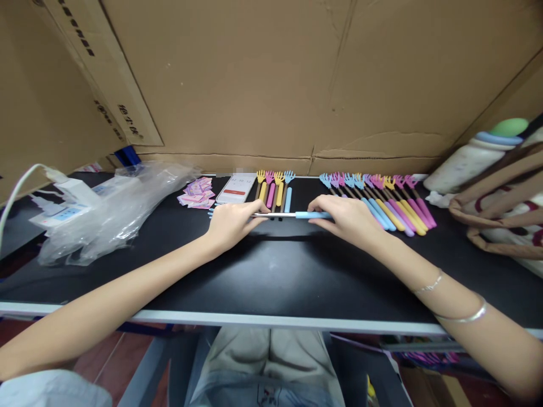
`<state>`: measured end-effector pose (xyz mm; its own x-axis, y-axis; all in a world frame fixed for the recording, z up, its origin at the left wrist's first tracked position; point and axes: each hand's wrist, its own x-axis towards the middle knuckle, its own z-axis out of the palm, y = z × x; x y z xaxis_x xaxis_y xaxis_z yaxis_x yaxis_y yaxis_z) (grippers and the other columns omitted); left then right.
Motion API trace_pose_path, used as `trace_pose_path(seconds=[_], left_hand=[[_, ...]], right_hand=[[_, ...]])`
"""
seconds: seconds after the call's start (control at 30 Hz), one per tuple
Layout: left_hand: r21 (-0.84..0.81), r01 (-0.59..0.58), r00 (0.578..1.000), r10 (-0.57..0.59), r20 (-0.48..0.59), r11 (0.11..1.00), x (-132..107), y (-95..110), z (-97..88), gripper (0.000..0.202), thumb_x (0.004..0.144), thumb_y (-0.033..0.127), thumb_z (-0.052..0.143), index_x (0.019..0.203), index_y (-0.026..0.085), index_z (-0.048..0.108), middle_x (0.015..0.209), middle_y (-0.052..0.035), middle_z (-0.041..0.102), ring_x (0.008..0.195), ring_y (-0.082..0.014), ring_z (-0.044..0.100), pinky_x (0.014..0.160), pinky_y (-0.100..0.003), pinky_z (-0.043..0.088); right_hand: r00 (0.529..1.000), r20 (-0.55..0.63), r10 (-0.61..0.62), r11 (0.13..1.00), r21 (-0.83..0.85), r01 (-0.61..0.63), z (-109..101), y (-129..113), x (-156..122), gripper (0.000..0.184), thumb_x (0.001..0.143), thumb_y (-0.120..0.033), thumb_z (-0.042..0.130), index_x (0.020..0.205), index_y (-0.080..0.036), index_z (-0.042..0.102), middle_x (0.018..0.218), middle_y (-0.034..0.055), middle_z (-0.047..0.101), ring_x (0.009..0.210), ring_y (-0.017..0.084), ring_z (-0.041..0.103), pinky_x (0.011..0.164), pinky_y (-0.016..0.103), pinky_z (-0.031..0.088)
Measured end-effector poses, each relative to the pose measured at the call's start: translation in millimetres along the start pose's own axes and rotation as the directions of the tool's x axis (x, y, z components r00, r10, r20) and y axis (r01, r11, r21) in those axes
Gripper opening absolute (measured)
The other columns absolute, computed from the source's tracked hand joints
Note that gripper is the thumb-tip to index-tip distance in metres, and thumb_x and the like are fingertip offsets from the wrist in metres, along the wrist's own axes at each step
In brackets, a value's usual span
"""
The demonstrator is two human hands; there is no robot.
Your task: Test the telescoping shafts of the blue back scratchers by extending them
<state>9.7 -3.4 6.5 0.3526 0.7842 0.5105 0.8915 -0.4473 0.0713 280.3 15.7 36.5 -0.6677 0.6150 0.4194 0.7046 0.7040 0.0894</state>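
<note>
A back scratcher with a light blue handle and a metal rod stretches level between my hands above the black table. My left hand is closed around its claw end; blue prongs poke out past the fingers. The blue handle end sits in the grip of my right hand. Behind my hands stand a few scratchers in yellow, pink and blue, laid side by side. Right of my right hand lies a longer row of scratchers with blue, yellow, purple and pink handles.
Small pink-purple cards are piled beside a phone. Clear plastic bags and a white power strip with a charger lie left. A bottle and a fabric bag stand right. A cardboard wall closes the back.
</note>
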Motion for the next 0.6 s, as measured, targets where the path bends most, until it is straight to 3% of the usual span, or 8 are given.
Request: trace_pose_path(seconds=[0.23, 0.5, 0.6], left_hand=[[0.050, -0.052, 0.999, 0.053, -0.010, 0.997, -1, -1, -0.5, 0.021, 0.086, 0.045, 0.053, 0.092, 0.028, 0.065, 0.071, 0.0036, 0.071, 0.064, -0.0145, 0.065, 0.047, -0.023, 0.027], [0.095, -0.101, 0.994, 0.105, -0.043, 0.990, -1, -1, 0.1, 0.021, 0.087, 0.044, 0.052, 0.090, 0.028, 0.066, 0.074, 0.0025, 0.072, 0.063, -0.0151, 0.066, 0.047, -0.023, 0.026], [0.098, -0.115, 0.992, 0.120, -0.043, 0.988, -2, -1, 1.3, 0.021, 0.087, 0.044, 0.052, 0.090, 0.029, 0.066, 0.075, 0.0028, 0.072, 0.064, -0.0149, 0.066, 0.048, -0.023, 0.027]], right_hand=[[0.983, 0.147, 0.109, 0.948, 0.282, -0.147, 6, 3, 0, 0.015, 0.083, -0.037, 0.058, 0.089, -0.023, 0.057, 0.082, -0.0012, 0.067, 0.072, 0.013, 0.061, 0.061, 0.023, 0.037], [0.915, 0.395, 0.080, 0.656, 0.670, -0.346, 12, 7, 2, 0.026, 0.086, -0.042, 0.048, 0.090, -0.017, 0.052, 0.069, 0.0004, 0.061, 0.055, 0.011, 0.056, 0.060, 0.025, 0.044], [0.892, 0.447, 0.064, 0.654, 0.657, -0.376, 12, 5, 2, 0.027, 0.088, -0.042, 0.045, 0.091, -0.017, 0.052, 0.067, -0.0007, 0.059, 0.054, 0.010, 0.055, 0.059, 0.025, 0.043]])
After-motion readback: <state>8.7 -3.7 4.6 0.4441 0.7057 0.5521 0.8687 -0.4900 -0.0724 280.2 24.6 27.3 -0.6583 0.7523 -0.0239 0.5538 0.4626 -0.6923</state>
